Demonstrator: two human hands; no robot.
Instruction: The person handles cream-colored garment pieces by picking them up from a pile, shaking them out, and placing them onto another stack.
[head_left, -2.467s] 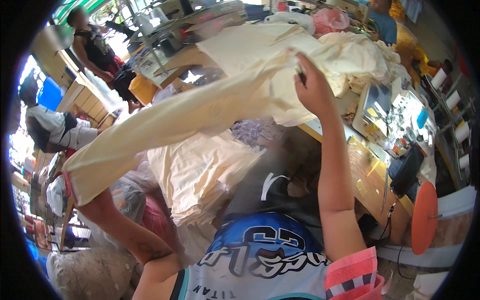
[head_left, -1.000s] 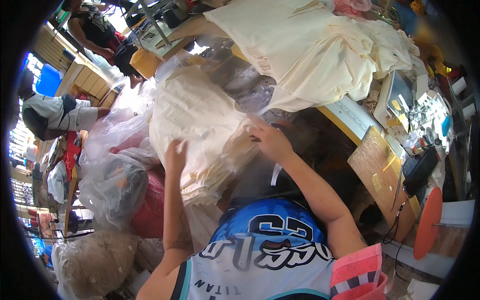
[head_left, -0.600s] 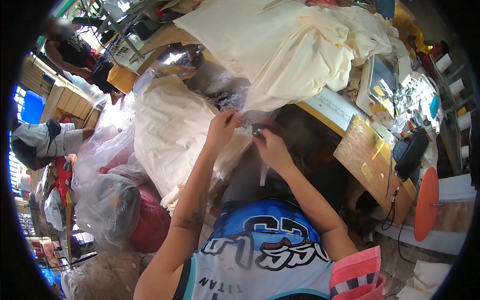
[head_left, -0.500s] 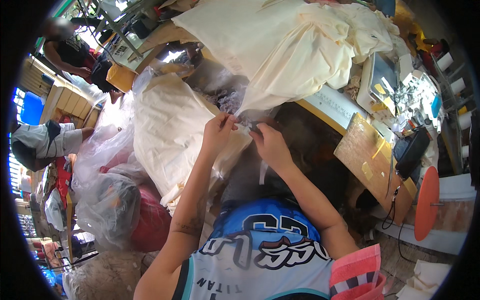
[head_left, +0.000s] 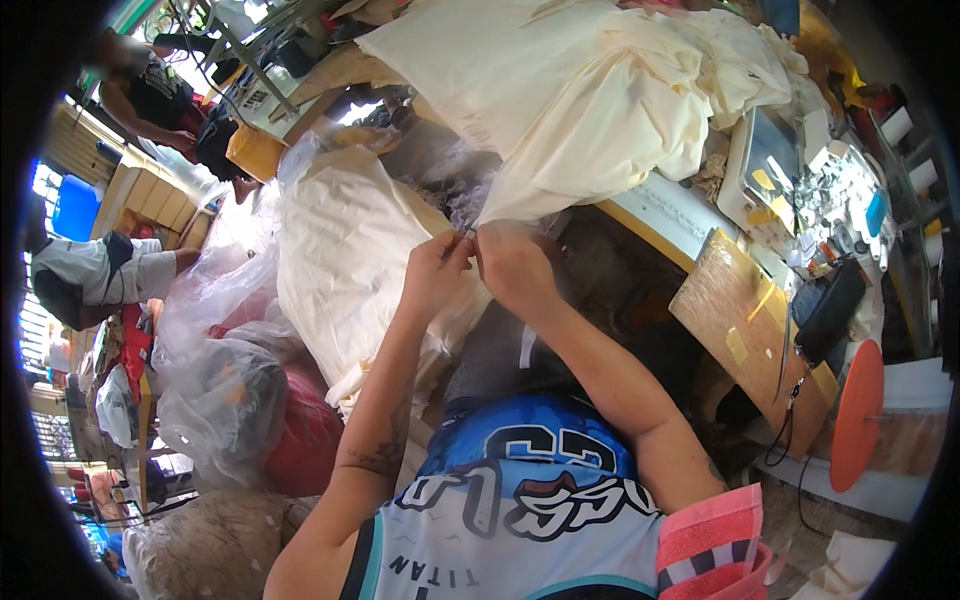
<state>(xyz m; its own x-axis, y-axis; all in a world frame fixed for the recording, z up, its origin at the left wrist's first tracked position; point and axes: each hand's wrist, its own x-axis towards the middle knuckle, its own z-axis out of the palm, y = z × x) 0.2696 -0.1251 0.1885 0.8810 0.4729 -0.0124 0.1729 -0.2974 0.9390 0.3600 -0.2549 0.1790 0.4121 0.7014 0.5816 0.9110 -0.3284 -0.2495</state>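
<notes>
A large cream cloth (head_left: pixel 560 110) spreads over the work table ahead, and its lower corner hangs down to my hands. My left hand (head_left: pixel 437 270) pinches at the tip of that corner, its fingers closed. Right beside it, my right hand (head_left: pixel 515 268) is closed too, its back toward me, with the fingertips meeting those of the left. What the right fingers hold is hidden behind the hand. Below and left of my hands lies a second pile of cream cloth (head_left: pixel 345 260).
Clear plastic bags (head_left: pixel 225 400) and a red bag (head_left: pixel 300 440) stand at the left. At the right are a wooden board (head_left: pixel 745 330), a black pouch (head_left: pixel 830 310) and an orange disc (head_left: pixel 857 415). Two people (head_left: pixel 150 110) are at the far left. Grey fluff (head_left: pixel 460 200) lies beyond my hands.
My right hand has moved left and turned over, joining my left hand at the cloth corner. The left hand stays nearly in place.
</notes>
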